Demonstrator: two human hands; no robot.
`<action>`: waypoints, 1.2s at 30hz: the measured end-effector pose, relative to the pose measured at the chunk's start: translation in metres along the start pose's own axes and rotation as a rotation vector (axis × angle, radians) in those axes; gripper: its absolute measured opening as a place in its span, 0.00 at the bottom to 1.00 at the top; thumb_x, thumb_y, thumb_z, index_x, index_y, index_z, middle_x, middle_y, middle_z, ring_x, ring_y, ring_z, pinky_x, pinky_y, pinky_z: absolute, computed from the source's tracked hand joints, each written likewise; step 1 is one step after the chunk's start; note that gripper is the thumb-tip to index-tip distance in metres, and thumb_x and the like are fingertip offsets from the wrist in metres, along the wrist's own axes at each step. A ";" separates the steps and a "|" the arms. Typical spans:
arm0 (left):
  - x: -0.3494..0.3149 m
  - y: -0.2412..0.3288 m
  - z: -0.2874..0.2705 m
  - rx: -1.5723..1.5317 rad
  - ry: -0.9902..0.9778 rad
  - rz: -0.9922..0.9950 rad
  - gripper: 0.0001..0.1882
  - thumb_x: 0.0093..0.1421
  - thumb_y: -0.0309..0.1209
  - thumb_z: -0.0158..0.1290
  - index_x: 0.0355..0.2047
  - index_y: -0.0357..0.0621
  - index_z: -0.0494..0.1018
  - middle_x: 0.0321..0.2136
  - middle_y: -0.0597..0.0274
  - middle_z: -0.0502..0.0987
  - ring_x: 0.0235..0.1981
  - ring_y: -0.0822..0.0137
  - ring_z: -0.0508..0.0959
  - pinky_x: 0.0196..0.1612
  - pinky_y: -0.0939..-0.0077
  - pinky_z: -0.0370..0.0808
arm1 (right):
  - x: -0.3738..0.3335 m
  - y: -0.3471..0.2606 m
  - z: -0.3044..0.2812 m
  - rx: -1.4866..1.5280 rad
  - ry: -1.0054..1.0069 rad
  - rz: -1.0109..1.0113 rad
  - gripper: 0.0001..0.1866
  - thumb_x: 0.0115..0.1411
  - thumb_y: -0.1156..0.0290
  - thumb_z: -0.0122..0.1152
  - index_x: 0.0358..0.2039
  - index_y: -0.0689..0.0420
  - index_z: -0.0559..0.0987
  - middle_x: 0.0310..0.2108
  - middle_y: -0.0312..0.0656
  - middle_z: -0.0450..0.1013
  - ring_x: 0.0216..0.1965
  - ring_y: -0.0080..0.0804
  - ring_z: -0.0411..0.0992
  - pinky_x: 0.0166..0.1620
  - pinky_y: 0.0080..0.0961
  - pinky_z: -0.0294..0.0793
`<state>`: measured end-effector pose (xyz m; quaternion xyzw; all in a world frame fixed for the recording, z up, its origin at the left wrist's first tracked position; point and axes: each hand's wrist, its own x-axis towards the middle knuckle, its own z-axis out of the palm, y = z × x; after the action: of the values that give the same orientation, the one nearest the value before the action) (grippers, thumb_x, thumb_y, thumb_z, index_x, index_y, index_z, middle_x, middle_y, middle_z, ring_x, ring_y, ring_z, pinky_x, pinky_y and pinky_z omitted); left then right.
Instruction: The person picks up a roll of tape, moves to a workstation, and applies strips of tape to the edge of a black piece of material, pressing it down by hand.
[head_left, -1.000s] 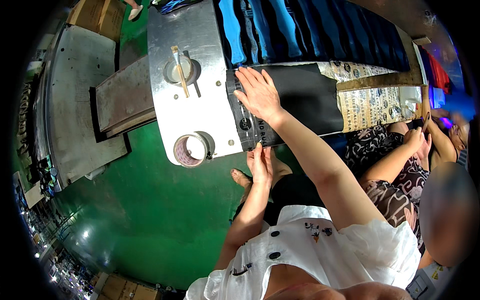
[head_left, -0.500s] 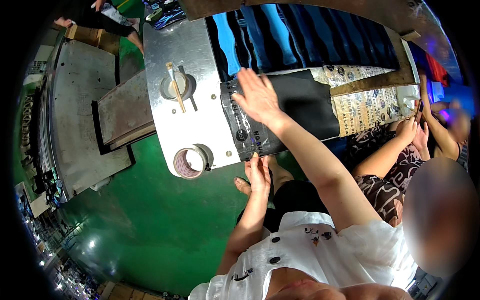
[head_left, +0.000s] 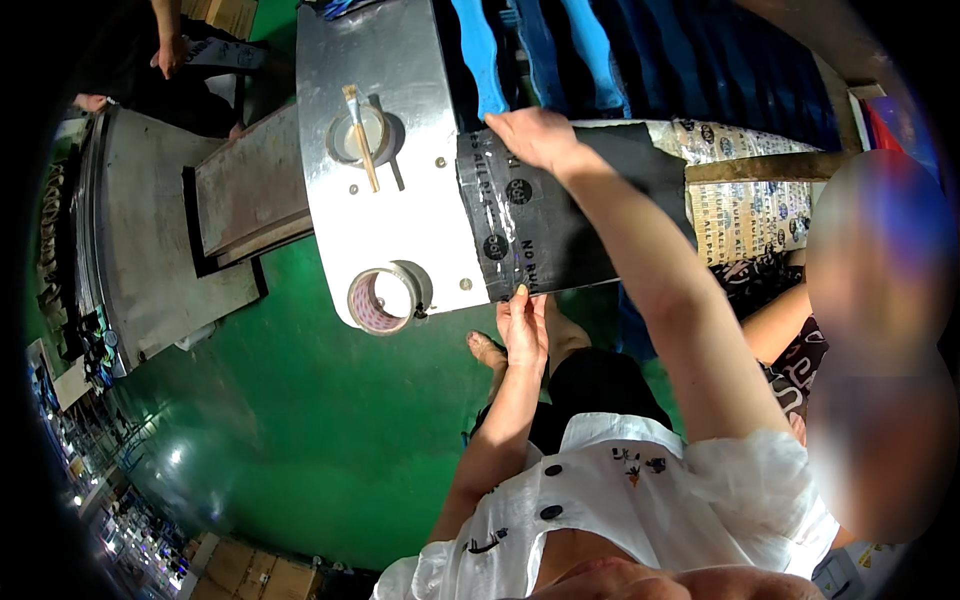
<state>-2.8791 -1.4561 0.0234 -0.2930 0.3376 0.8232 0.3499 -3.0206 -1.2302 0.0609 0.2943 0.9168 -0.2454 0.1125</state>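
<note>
A black sheet (head_left: 590,215) lies across the metal table, with a band of clear printed tape (head_left: 497,215) along its left end. My left hand (head_left: 522,330) pinches the sheet's near taped edge, thumb above and fingers below. Over the far end of the tape is my right hand (head_left: 540,138), its fingers stretched out to the left and touching the sheet's far edge. Just beyond those fingers are blue and black shaped strips (head_left: 590,60). A tape roll (head_left: 382,302) stands near the table's front left corner. Behind it, a brush (head_left: 362,140) rests across a round container (head_left: 345,145).
The metal table (head_left: 380,55) has a rounded near left corner. A wooden bar (head_left: 760,167) and tape-covered board (head_left: 755,225) lie to the right. Another metal table (head_left: 150,240) stands left across the green floor (head_left: 300,440). People are at the right and far left.
My right hand has moved from lying spread on the tape to the sheet's far edge, its fingers now pointing left. My left hand keeps hold of the near edge. The view has shifted slightly.
</note>
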 end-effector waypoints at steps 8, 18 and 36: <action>0.001 -0.001 -0.002 -0.029 0.056 0.025 0.13 0.53 0.28 0.53 0.38 0.38 0.65 0.37 0.61 0.70 0.38 0.68 0.70 0.46 0.72 0.70 | 0.036 0.010 -0.009 0.077 -0.302 -0.019 0.32 0.60 0.45 0.30 0.40 0.60 0.76 0.39 0.49 0.73 0.45 0.45 0.69 0.48 0.32 0.66; 0.003 -0.004 0.000 -0.031 0.010 0.048 0.04 0.56 0.26 0.49 0.33 0.45 0.67 0.29 0.69 0.72 0.29 0.77 0.71 0.38 0.80 0.72 | 0.009 -0.029 0.009 -0.151 -0.101 -0.181 0.27 0.62 0.48 0.31 0.32 0.58 0.73 0.31 0.48 0.73 0.36 0.48 0.70 0.42 0.41 0.67; 0.011 -0.007 -0.010 -0.014 0.052 0.000 0.11 0.53 0.28 0.53 0.34 0.40 0.65 0.35 0.60 0.69 0.37 0.65 0.71 0.43 0.70 0.75 | -0.100 0.006 0.004 0.927 0.781 -0.224 0.10 0.60 0.69 0.46 0.34 0.61 0.73 0.24 0.35 0.70 0.25 0.16 0.64 0.31 0.15 0.65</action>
<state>-2.8776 -1.4553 0.0072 -0.3167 0.3407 0.8177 0.3391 -2.9365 -1.2763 0.0900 0.2824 0.7134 -0.5029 -0.3979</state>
